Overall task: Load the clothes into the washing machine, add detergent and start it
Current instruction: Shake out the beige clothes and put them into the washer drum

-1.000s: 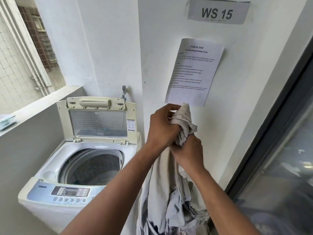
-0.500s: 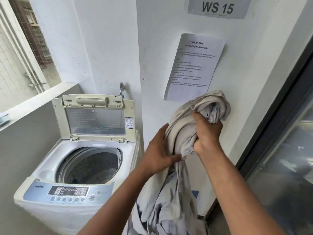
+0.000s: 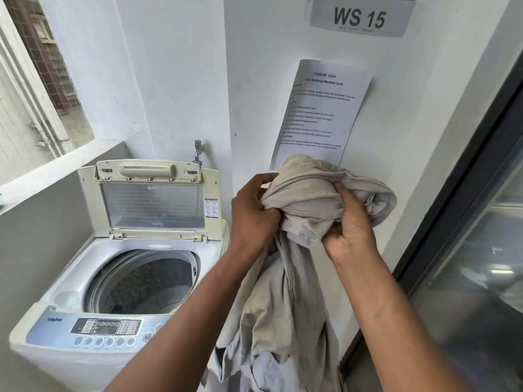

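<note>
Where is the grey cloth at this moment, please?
In the head view the cloth is right of centre, gripped by the left hand and right hand in front of the wall paper, right of the open washer, not yet inside.

A laundry corner set up as a numbered workstation: a top-loading washing machine (image 3: 119, 278), a "WS 15" sign (image 3: 359, 18) and a taped instruction sheet (image 3: 319, 111) on white walls.

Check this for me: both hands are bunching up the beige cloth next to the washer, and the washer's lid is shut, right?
Not quite: the lid is not shut. The head view shows it standing open, hinged up against the wall, with the drum exposed below. The rest holds: the left hand and right hand both have a grip on the bunched beige cloth, held to the right of the washer.
</note>
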